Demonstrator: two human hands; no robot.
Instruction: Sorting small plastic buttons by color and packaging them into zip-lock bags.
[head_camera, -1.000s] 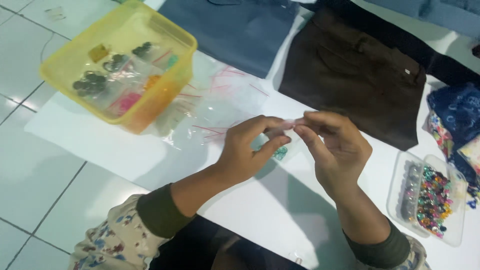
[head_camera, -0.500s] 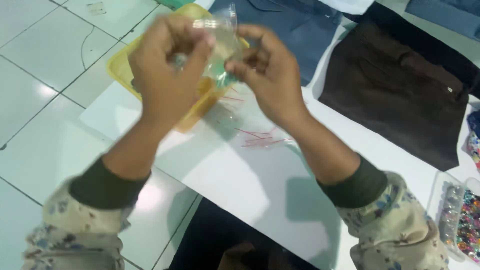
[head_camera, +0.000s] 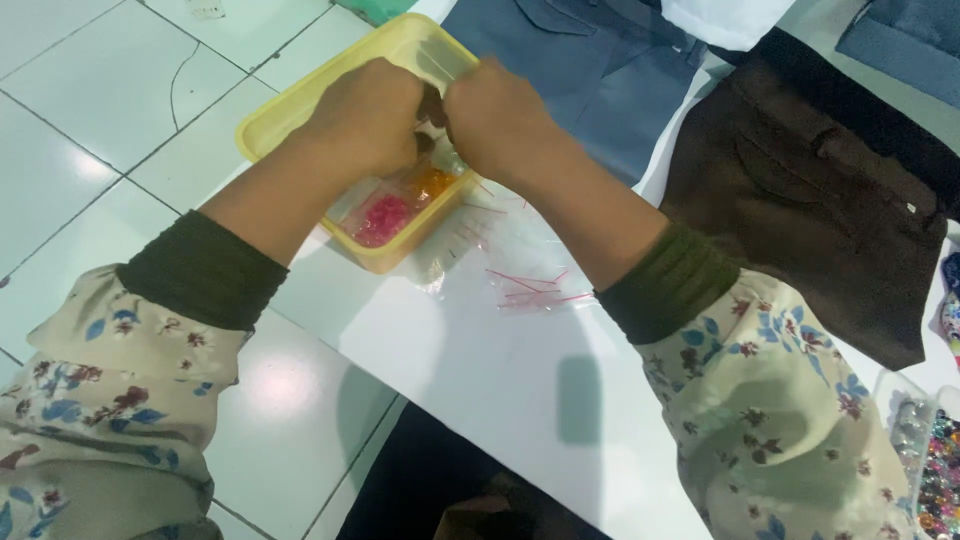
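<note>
Yellow tray (head_camera: 290, 115) sits on the white surface (head_camera: 500, 390), small bags of pink and orange beads (head_camera: 385, 215) inside. Left hand (head_camera: 365, 115) and right hand (head_camera: 495, 120) are pressed together over it, fingers curled; what they grip is hidden. Brown trousers (head_camera: 800, 210) lie right.

— What is kept from view over the yellow tray (head_camera: 290, 118)?

— Its middle is covered by the left hand (head_camera: 365, 115) and right hand (head_camera: 495, 120); whatever is pinched between the fingertips is hidden.

— And at the frame's edges?

— The bead box (head_camera: 925, 465) is cut off at lower right, the blue cloth (head_camera: 590, 60) at the top. The small bags (head_camera: 385, 215) are blurred, contents unclear.
</note>
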